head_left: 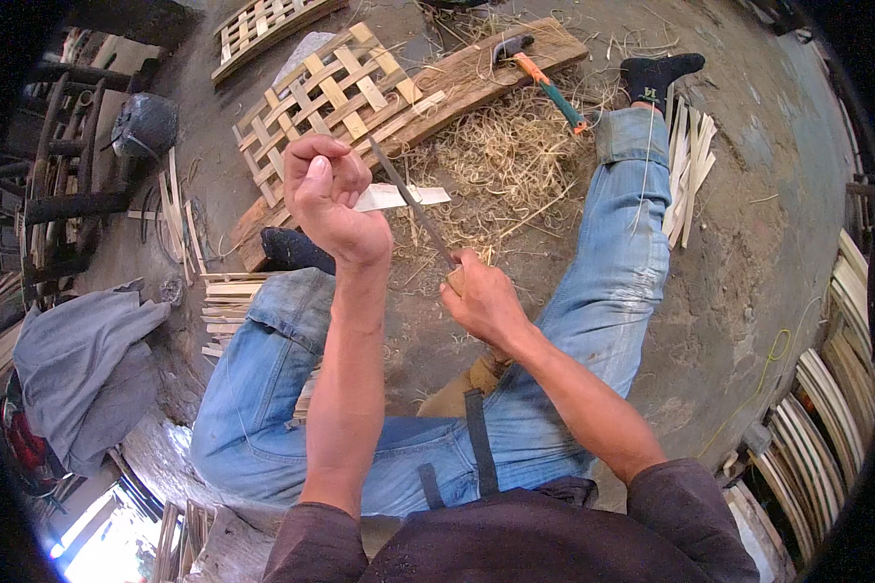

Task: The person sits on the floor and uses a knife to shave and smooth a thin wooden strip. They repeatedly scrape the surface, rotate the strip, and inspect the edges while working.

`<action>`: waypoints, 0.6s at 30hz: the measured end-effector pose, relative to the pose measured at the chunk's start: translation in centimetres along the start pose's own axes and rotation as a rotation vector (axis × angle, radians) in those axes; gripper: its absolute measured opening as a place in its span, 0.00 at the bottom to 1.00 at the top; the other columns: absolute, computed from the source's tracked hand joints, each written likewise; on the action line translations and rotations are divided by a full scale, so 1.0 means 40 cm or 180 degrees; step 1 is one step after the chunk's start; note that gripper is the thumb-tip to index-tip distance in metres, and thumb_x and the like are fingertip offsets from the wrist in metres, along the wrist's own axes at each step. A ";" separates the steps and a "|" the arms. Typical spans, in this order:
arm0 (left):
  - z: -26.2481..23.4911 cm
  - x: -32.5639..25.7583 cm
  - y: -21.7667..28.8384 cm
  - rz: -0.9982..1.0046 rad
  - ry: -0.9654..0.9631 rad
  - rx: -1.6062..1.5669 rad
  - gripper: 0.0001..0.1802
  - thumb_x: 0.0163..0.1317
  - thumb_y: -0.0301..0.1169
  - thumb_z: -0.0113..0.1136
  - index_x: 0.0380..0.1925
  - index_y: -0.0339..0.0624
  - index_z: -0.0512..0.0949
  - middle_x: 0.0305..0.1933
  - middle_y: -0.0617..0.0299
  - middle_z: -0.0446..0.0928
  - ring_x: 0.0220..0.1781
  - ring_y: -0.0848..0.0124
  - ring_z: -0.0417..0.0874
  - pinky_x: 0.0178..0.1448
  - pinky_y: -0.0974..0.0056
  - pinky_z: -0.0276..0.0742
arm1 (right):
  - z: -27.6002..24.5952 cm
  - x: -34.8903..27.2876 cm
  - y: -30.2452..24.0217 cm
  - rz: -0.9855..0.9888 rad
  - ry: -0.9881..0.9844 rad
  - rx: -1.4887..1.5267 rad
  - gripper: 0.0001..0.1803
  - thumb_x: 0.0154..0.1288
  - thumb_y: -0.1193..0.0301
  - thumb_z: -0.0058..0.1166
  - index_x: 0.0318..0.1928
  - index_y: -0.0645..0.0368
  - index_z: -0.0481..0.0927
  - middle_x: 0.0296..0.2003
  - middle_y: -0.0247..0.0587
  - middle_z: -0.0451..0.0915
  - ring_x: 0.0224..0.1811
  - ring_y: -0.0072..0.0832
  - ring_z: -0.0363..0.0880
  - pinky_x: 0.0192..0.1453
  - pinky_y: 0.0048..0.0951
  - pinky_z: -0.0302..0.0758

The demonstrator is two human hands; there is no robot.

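Observed: the person sits on the ground with legs spread, working between the knees. The right hand (481, 296) is closed around the wooden handle of a knife (413, 204), whose narrow blade runs up and to the left from the fist. The left hand (323, 189) is raised above the right and to its left, fingers curled shut with the thumb pressed to the forefinger, pinching one end of a thin bamboo strip (399, 197). The pale strip runs rightward from the pinch and crosses the blade about midway along it; whether the edge is biting into the strip or only lying against it cannot be told.

Surroundings: beyond both hands lies a heap of fine shavings (501, 160) on a long wooden plank (457, 83), with a woven bamboo lattice (331, 92) past the left hand. A hammer with an orange and green handle (544, 83) rests further out on the plank. Cut slats (685, 165) lie outside the right leg.

Assessment: this appears to be paring the strip thin. To do it well, in my judgement, the knife fist should stay locked and low while the pinching hand draws the strip evenly, keeping the blade at a shallow angle and edge facing away from the left fingers, which sit near it.
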State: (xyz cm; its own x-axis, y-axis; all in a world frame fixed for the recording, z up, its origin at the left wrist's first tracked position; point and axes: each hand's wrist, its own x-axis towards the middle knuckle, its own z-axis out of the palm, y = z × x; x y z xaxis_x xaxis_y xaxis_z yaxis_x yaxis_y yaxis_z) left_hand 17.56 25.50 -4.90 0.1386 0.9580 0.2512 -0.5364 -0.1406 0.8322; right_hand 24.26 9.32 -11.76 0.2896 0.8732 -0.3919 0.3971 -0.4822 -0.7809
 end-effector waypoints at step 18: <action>-0.012 0.001 -0.018 0.0300 0.0366 -0.0359 0.14 0.63 0.40 0.38 0.27 0.41 0.64 0.15 0.71 0.51 0.15 0.80 0.47 0.20 0.71 0.43 | -0.031 0.026 -0.020 -0.0422 0.0079 0.0124 0.22 0.59 0.64 0.55 0.46 0.69 0.72 0.30 0.64 0.79 0.37 0.57 0.78 0.43 0.46 0.75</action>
State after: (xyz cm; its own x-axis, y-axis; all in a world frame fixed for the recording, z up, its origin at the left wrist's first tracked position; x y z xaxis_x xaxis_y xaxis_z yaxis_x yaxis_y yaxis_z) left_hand 17.56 25.78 -5.74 -0.0092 0.9650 0.2619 -0.6334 -0.2083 0.7452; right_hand 25.33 10.52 -10.93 0.2585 0.9268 -0.2723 0.3995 -0.3592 -0.8435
